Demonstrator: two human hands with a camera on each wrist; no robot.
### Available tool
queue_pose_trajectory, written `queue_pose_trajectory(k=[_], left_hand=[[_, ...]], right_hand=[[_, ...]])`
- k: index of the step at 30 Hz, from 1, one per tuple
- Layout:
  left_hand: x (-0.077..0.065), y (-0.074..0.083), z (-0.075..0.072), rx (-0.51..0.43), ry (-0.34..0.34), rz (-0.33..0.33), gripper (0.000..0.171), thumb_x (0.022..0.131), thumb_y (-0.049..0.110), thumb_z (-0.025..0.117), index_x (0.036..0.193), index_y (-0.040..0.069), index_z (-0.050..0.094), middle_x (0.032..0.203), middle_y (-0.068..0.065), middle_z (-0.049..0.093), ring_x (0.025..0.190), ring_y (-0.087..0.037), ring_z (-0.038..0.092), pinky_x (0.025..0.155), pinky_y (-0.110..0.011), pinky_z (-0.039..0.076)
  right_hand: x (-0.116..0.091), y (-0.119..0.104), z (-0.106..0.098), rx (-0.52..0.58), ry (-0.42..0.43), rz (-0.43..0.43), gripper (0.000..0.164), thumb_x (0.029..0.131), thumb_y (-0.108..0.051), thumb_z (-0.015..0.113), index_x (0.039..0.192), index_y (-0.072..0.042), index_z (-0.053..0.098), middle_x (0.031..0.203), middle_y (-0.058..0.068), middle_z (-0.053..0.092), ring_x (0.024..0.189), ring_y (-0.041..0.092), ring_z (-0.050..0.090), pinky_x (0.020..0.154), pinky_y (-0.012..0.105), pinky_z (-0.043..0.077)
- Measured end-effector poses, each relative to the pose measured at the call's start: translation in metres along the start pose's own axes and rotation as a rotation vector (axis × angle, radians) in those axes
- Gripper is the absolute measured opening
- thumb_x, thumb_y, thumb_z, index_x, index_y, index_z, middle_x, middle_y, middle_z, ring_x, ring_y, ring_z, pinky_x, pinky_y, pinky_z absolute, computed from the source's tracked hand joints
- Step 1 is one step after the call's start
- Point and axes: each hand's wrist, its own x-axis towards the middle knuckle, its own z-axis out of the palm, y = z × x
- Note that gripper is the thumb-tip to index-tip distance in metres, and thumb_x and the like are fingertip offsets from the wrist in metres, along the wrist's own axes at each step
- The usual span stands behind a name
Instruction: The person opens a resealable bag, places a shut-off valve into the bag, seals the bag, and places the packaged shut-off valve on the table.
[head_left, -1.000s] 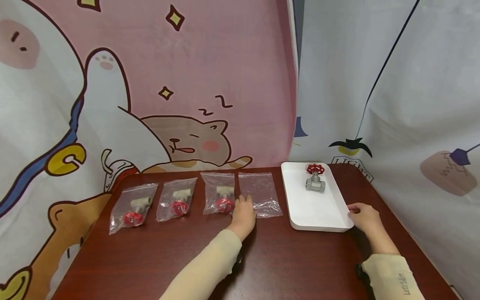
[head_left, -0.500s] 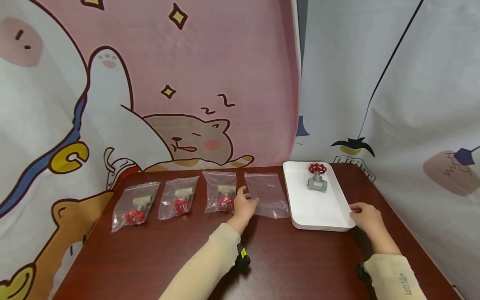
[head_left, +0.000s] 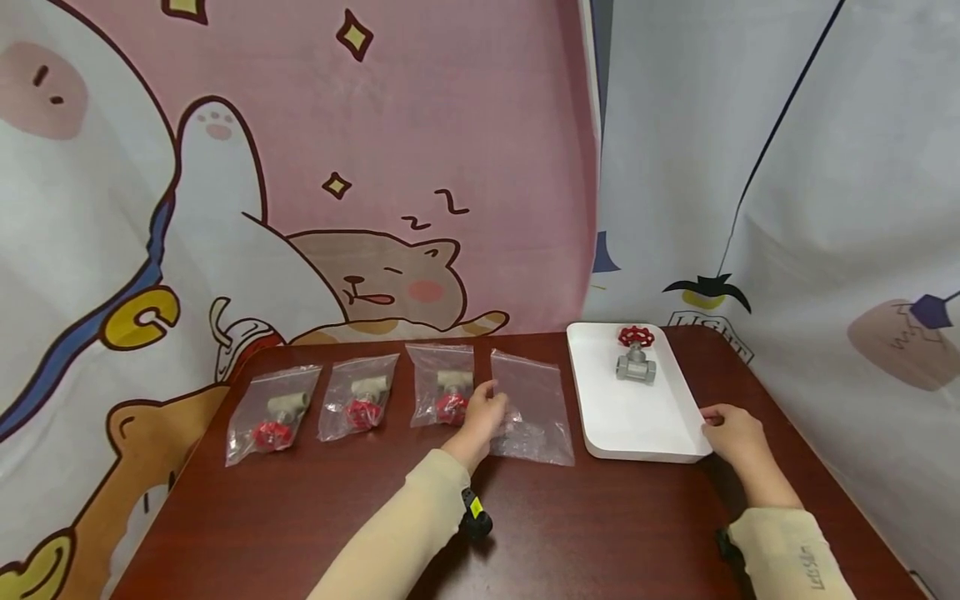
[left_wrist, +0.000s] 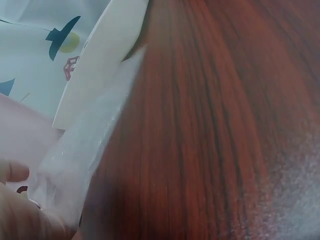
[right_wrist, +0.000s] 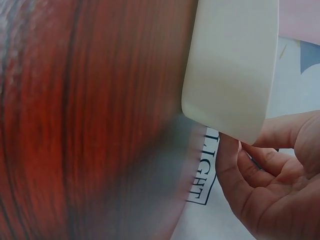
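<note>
A clear zip-lock bag with nothing in it lies on the table in the head view, slightly turned. My left hand pinches its left side between thumb and fingers; the left wrist view shows the bag's plastic rising to the hand. To the right stands a white tray bearing one grey metal gate valve with a red handwheel. My right hand grips the tray's right side near the front corner, the thumb at the rim and the fingers below in the right wrist view.
Left of the loose bag lie three zip-lock bags, the nearest bag, the middle bag and the far-left bag, each with a red-wheeled valve inside. Printed curtains hang behind the brown table.
My left hand has lifted its fingers, then closed on the bag's left edge. The bag has shifted toward me and turned slightly. My right hand keeps its place on the tray.
</note>
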Motion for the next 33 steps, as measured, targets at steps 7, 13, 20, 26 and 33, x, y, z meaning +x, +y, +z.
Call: queue_pose_trajectory(k=[7, 13, 20, 26, 33], left_hand=[[-0.005, 0.007, -0.002, 0.027, 0.015, 0.113, 0.026, 0.096, 0.006, 0.048, 0.120, -0.002, 0.054, 0.096, -0.022, 0.064, 0.075, -0.023, 0.067, 0.058, -0.027, 0.054], [-0.004, 0.012, -0.010, 0.004, -0.041, 0.160, 0.028, 0.092, -0.003, 0.045, 0.120, -0.004, 0.051, 0.100, -0.026, 0.064, 0.088, -0.034, 0.069, 0.059, -0.024, 0.053], [-0.006, 0.020, -0.031, 0.067, -0.068, 0.179, 0.039, 0.088, -0.003, 0.047, 0.125, 0.005, 0.055, 0.102, -0.018, 0.070, 0.069, -0.010, 0.056, 0.058, -0.020, 0.042], [-0.013, 0.028, -0.047, 0.046, -0.104, 0.288, 0.024, 0.093, 0.006, 0.054, 0.114, -0.004, 0.060, 0.083, -0.009, 0.068, 0.070, -0.013, 0.062, 0.061, -0.021, 0.047], [-0.035, 0.052, -0.067, 0.167, -0.125, 0.406, 0.022, 0.094, 0.008, 0.056, 0.108, -0.009, 0.060, 0.088, -0.030, 0.064, 0.063, -0.017, 0.057, 0.056, -0.025, 0.049]], right_hand=[[-0.002, -0.002, -0.001, -0.005, -0.010, 0.005, 0.030, 0.083, -0.004, 0.052, 0.106, 0.014, 0.059, 0.091, 0.029, 0.060, 0.078, 0.035, 0.053, 0.063, 0.036, 0.045], [-0.002, -0.003, -0.002, 0.002, -0.007, 0.005, 0.030, 0.083, -0.004, 0.052, 0.105, 0.014, 0.058, 0.091, 0.029, 0.060, 0.079, 0.035, 0.053, 0.065, 0.040, 0.047], [0.000, -0.002, 0.000, -0.006, 0.000, -0.004, 0.030, 0.083, -0.005, 0.052, 0.105, 0.013, 0.059, 0.090, 0.028, 0.060, 0.077, 0.034, 0.053, 0.063, 0.036, 0.045], [0.000, -0.003, 0.001, -0.003, 0.008, 0.003, 0.029, 0.083, -0.004, 0.052, 0.105, 0.013, 0.059, 0.090, 0.028, 0.060, 0.077, 0.034, 0.053, 0.063, 0.037, 0.045], [-0.002, -0.002, -0.001, -0.001, -0.009, 0.010, 0.030, 0.084, -0.005, 0.052, 0.107, 0.014, 0.058, 0.093, 0.030, 0.060, 0.079, 0.036, 0.053, 0.066, 0.041, 0.047]])
